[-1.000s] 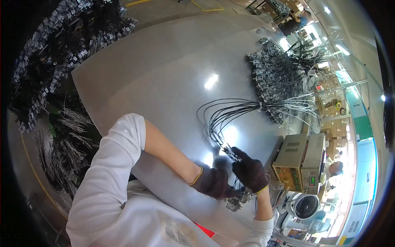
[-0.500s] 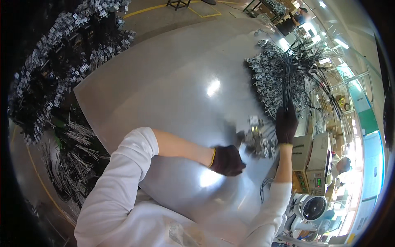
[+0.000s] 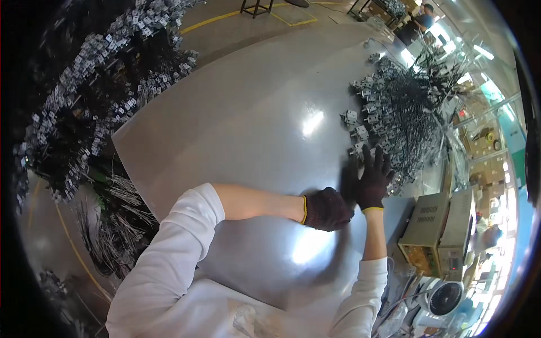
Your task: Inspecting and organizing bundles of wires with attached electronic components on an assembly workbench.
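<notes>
Both my hands wear dark knit gloves with yellow cuffs. My left hand (image 3: 328, 209) is curled into a fist above the grey table (image 3: 236, 129), and nothing sticks out of it. Close to its right, my right hand (image 3: 373, 179) is open, fingers spread and pointing away from me. Its fingertips are at the near edge of a pile of small metal brackets (image 3: 376, 101) with black cables (image 3: 417, 107). A few single brackets (image 3: 360, 133) lie along the pile's left side. I cannot tell whether the right fingertips touch the pile.
Racks of hanging bracketed cables (image 3: 101, 53) stand left of the table, with a bundle of cables (image 3: 121, 217) below. At the right are a boxy instrument (image 3: 431, 228) and a small fan (image 3: 444, 297). A person (image 3: 416, 25) is at the far right; another person (image 3: 484, 236) is beyond the instrument.
My right hand has let go of the cable bundle, opened and drawn back toward me. The bracket cluster beside it has left the near spot. My left fist has moved slightly right.
</notes>
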The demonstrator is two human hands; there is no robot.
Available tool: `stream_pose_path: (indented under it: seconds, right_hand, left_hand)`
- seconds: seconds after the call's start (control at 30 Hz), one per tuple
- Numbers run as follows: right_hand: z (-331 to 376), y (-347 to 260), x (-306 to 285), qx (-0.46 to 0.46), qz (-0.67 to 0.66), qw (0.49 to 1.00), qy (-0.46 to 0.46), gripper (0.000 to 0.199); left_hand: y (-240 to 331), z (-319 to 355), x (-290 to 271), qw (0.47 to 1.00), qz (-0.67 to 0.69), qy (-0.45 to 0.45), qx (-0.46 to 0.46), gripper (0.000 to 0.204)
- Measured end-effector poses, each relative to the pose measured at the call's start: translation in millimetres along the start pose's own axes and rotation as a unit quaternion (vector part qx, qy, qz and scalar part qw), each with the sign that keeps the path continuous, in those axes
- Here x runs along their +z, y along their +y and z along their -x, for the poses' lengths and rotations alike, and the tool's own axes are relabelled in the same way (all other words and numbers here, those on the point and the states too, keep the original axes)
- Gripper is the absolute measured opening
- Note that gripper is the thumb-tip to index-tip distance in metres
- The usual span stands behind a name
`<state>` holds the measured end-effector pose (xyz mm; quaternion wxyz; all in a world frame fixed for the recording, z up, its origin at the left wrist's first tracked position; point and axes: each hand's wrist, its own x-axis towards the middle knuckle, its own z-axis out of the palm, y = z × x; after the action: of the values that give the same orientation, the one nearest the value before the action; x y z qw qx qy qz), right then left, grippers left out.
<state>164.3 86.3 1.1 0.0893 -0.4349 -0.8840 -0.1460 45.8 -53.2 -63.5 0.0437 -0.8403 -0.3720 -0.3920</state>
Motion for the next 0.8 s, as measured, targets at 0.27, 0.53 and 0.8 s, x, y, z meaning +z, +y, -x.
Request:
stream_pose_path:
  seconds: [0.27,0.53,0.8]
  right_hand:
    - [-52.7,19.9,50.0,0.081,0.038,0.994,0.060,0.064]
    - [-114.9,37.1,62.0,0.202,-0.019,0.979,0.009,0.058]
    - [-96.7,36.3,57.7,0.204,-0.019,0.978,-0.023,0.059]
  left_hand:
    - [-16.6,-25.9,-1.2,0.993,0.062,-0.092,-0.032,0.019]
    - [-17.6,-36.2,2.8,0.991,0.083,-0.082,-0.071,0.022]
    - [-2.0,-35.6,10.0,0.985,0.091,-0.114,-0.094,0.021]
